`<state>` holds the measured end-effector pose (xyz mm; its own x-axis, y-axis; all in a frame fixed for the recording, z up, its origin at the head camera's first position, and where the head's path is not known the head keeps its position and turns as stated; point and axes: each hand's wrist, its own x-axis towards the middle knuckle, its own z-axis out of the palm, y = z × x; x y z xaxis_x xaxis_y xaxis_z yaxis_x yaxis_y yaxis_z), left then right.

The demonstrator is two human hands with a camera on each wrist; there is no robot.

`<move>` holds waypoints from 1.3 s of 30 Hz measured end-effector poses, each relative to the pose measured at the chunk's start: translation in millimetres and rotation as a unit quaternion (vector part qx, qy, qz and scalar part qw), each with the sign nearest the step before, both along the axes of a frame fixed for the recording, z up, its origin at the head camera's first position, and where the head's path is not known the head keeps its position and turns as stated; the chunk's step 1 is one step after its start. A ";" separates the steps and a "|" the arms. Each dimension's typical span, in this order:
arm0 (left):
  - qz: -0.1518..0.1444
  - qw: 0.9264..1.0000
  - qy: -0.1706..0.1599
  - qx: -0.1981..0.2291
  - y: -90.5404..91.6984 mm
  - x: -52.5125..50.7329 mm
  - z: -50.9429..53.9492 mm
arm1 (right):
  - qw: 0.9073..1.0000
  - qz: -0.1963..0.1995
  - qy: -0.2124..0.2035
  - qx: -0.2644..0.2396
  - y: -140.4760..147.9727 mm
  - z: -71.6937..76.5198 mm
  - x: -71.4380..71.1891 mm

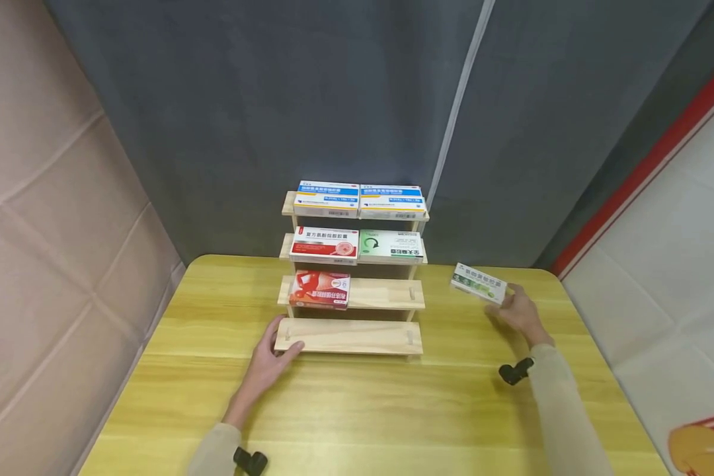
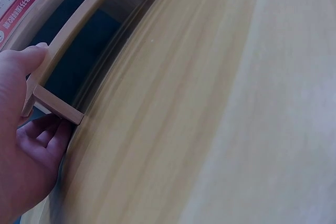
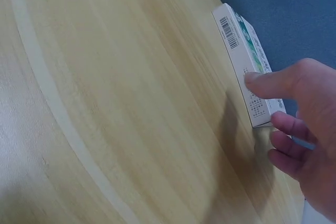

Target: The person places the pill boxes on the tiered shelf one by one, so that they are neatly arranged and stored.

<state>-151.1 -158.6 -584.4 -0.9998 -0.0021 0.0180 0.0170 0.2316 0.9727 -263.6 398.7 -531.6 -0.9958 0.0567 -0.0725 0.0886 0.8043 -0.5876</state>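
In the head view a stepped wooden rack (image 1: 348, 336) stands on the table, medicine boxes on its upper tiers. My left hand (image 1: 269, 357) grips the left end of its lowest step; in the left wrist view the thumb (image 2: 32, 59) lies on the step's edge and the other fingers (image 2: 50, 135) are curled by the leg. To the right of the rack, my right hand (image 1: 519, 313) holds a white and green medicine box (image 1: 478, 283) by its right end. Seen from the right wrist, the thumb presses the barcode side of that box (image 3: 236, 56).
Two blue and white boxes (image 1: 327, 198) fill the top tier. Below them sit a red and white box (image 1: 324, 243) and a green and white box (image 1: 391, 244). A red box (image 1: 319, 289) lies on the third tier's left. A grey curtain (image 1: 274, 99) hangs behind the table (image 1: 357, 410).
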 end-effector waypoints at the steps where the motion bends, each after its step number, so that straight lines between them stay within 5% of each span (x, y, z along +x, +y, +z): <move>1: 0.000 1.000 0.001 0.000 0.0 0.1 0.1 | 1.000 0.003 -0.006 0.004 -0.1 0.0 -0.2; 11: -0.003 1.000 -0.004 0.008 -0.8 -1.1 3.5 | 0.997 -0.006 -0.073 -0.009 0.8 1.1 -4.2; 24: -0.011 1.000 -0.009 0.009 -0.4 0.3 12.1 | 0.998 0.056 -0.007 -0.004 8.1 -7.9 -18.9; 32: -0.013 1.000 -0.001 0.017 -3.4 -1.2 5.4 | 0.995 0.089 -0.031 -0.005 1.2 -1.4 -21.7; 39: -0.014 1.000 -0.002 0.019 -2.2 0.5 3.4 | 0.997 0.061 -0.044 -0.007 5.6 -2.3 -17.9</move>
